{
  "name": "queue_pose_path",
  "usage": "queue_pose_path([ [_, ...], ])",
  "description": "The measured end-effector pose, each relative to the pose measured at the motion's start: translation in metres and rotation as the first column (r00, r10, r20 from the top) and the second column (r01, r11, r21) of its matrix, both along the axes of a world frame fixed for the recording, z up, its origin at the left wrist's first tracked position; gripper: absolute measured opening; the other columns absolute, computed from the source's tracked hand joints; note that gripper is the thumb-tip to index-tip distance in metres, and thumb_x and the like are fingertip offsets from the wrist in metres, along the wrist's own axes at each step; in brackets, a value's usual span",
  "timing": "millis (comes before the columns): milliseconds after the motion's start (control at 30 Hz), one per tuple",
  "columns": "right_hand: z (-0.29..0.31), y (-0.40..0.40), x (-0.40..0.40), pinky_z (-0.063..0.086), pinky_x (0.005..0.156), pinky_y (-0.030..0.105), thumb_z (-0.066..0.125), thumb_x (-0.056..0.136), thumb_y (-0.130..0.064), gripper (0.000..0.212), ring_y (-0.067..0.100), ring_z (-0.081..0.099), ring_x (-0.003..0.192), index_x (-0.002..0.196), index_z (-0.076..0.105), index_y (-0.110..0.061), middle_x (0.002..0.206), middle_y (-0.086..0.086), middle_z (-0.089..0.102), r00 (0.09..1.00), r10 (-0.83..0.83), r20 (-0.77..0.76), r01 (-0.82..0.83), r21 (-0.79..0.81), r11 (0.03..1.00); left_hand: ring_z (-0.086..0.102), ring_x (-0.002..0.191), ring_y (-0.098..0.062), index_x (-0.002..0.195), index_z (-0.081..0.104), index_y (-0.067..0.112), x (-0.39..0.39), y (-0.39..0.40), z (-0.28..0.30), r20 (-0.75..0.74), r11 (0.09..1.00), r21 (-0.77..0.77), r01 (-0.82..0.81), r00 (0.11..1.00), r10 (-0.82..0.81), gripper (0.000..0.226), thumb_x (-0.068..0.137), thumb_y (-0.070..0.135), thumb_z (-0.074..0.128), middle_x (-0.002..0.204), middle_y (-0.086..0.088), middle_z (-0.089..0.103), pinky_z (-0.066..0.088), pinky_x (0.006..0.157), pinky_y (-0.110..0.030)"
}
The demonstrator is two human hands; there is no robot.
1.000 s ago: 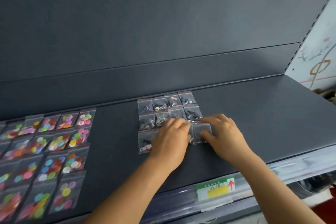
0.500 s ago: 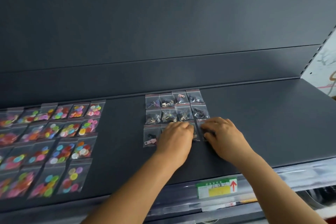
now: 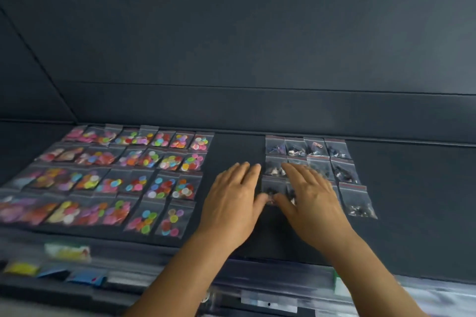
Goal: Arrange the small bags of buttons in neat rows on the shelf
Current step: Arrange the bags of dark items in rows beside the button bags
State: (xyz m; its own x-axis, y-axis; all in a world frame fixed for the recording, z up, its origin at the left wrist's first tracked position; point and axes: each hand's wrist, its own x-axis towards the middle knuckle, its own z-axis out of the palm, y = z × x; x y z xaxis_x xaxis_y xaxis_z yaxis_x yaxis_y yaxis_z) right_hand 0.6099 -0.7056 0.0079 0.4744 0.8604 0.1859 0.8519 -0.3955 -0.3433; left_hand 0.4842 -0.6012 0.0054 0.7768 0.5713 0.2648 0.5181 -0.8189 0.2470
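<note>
Lying flat on the dark grey shelf (image 3: 412,226), my left hand (image 3: 231,203) and right hand (image 3: 311,201) have straight, spread fingers and hold nothing. My right hand covers part of the small clear bags of dark buttons (image 3: 309,148), and my left is just beside them. Well apart from these bags, past my left hand, sit rows of clear bags of bright round buttons (image 3: 144,175).

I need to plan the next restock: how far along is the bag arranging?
Mostly done, it seems. The colourful bags lie in rows on the shelf's left. The dark bags form a smaller grid, two full rows at the back. Both hands, left and right, lie flat over its front row, fingers straight. Left: the front-right bag sits a bit askew.
</note>
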Motion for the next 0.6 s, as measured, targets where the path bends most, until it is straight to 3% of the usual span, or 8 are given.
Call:
queue_pose_path([
  [167,0.002,0.048,-0.06,0.013,0.116,0.032,0.046,0.092,-0.047,0.065,0.015,0.017,0.143,0.147,0.022,-0.023,0.152,-0.005,0.029,0.992,0.128,0.011,-0.128,0.004,0.992,0.024,0.139,-0.015,0.148,0.023,0.025,-0.079,0.031,0.002,0.024,0.987,-0.036,-0.155,0.987,0.156,0.06,0.095,0.047,0.041,0.152,0.004,0.029,0.021,0.112,-0.028],
  [600,0.004,0.179,-0.289,0.011,0.117,0.035,0.043,0.093,-0.048,0.063,0.014,0.015,0.143,0.148,0.02,-0.026,0.154,-0.007,0.024,0.909,0.415,-0.034,-0.415,0.003,0.91,0.021,0.139,-0.015,0.149,0.019,0.025,-0.329,0.121,-0.001,0.015,0.893,-0.047,-0.447,0.894,0.448,0.062,0.095,0.049,0.038,0.153,0.005,0.025,0.019,0.113,-0.029],
])
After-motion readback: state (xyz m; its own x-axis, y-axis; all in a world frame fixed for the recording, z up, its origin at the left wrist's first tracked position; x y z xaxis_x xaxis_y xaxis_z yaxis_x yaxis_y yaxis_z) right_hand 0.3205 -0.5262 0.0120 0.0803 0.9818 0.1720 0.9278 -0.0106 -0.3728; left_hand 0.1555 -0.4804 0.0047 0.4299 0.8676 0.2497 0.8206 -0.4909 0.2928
